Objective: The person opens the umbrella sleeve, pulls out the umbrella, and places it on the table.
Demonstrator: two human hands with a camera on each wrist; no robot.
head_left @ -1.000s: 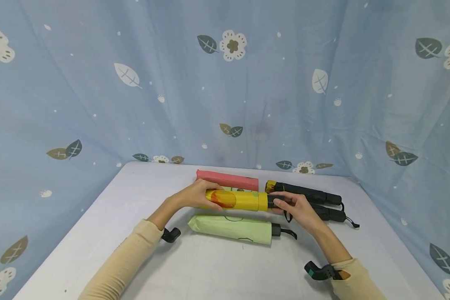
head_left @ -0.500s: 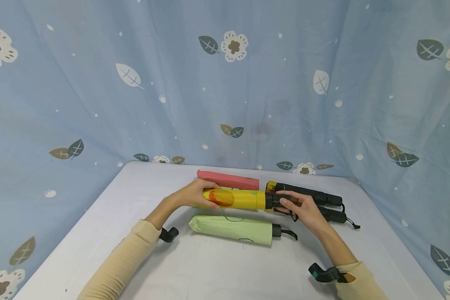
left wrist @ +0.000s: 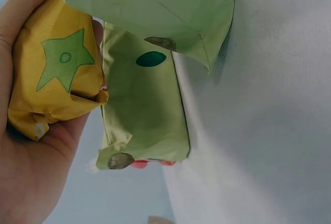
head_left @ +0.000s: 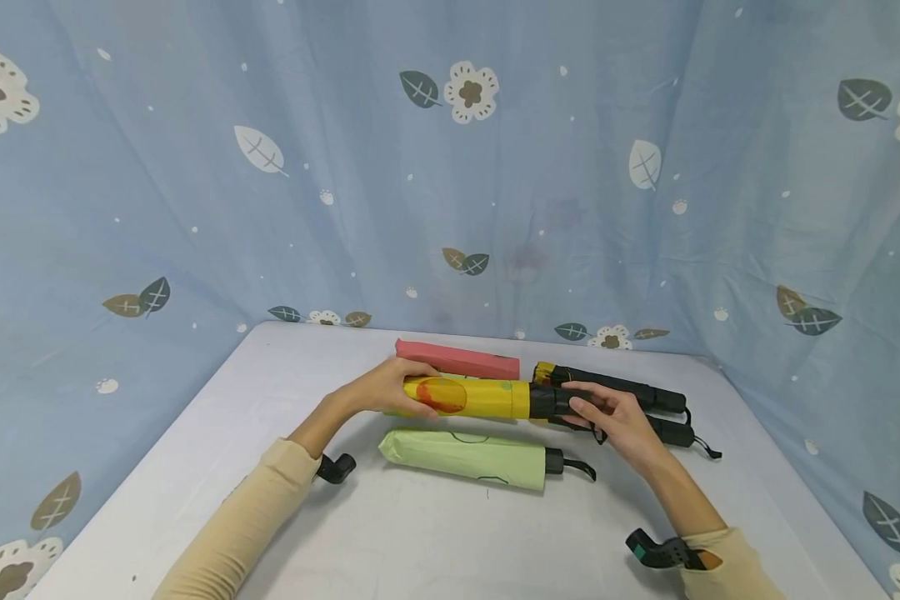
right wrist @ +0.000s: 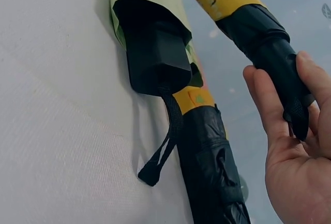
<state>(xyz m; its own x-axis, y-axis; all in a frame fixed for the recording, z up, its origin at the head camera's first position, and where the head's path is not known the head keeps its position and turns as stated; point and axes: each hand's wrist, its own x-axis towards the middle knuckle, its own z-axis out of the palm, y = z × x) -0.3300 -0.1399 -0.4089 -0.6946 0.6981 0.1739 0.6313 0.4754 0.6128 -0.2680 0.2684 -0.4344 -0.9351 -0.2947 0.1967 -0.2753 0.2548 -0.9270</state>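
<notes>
My left hand (head_left: 396, 387) grips the closed end of a yellow umbrella cover (head_left: 487, 399) with a red-orange patch. A green star shows on its end in the left wrist view. The black end of a folded umbrella (head_left: 546, 402) sticks out of the cover's right mouth. My right hand (head_left: 621, 421) pinches its black handle (right wrist: 279, 74) between thumb and fingers, the strap hanging by the palm. Cover and umbrella are held above the table, roughly level. Nearer me lies a light green umbrella (head_left: 465, 460) in its cover, with a black handle and strap.
Behind the held umbrella lies a red covered umbrella (head_left: 461, 361), with another light green one (left wrist: 139, 110) mostly hidden in the head view. Two black folded umbrellas, one farther back (head_left: 630, 388) and one nearer (head_left: 673, 431), lie at right. A patterned blue curtain (head_left: 345, 208) hangs behind the white table (head_left: 450, 542).
My right hand has moved right with the handle, and more of the black umbrella shows outside the yellow cover. My left hand and the cover have shifted slightly left.
</notes>
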